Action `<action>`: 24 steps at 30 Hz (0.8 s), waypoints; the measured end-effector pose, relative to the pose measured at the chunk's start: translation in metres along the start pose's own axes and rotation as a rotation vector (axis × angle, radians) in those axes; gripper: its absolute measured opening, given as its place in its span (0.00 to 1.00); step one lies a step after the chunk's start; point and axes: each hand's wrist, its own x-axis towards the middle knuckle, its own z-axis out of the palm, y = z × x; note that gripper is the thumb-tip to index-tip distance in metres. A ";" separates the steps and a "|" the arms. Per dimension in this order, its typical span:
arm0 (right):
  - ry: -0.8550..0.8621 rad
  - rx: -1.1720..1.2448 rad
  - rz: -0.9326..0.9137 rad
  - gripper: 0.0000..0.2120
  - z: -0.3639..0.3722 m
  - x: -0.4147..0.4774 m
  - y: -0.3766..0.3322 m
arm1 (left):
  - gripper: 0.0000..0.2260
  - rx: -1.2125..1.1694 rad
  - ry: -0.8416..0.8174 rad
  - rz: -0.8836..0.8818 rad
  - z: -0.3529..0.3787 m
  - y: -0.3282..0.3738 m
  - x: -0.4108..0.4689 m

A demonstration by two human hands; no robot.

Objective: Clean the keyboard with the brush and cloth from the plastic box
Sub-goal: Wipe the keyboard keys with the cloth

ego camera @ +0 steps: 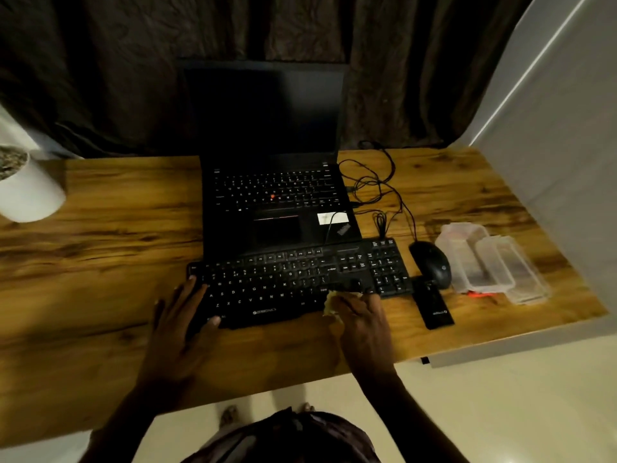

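Centre of frame: I see the black full-size keyboard (293, 282) lying flat, its long axis rising slightly from lower left to right, white legends facing up and the number pad at the right end. At its lower right edge, below the arrow keys, a crumpled pale yellowish cloth (330, 304) is bunched in the right hand (362, 320) and touches the keyboard's front rim. Right of centre I make out the clear plastic box (467, 262), open side up, with its clear lid (524, 275) lying against its right side.
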 end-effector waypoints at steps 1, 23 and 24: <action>0.014 -0.030 0.026 0.14 0.000 -0.002 0.010 | 0.31 0.028 0.007 -0.014 0.001 0.004 -0.001; 0.004 -0.046 -0.048 0.16 -0.013 -0.012 0.038 | 0.26 0.159 0.099 -0.011 0.011 0.002 -0.001; -0.008 -0.048 -0.030 0.16 -0.012 -0.012 0.045 | 0.26 0.160 0.102 -0.013 0.010 0.002 -0.001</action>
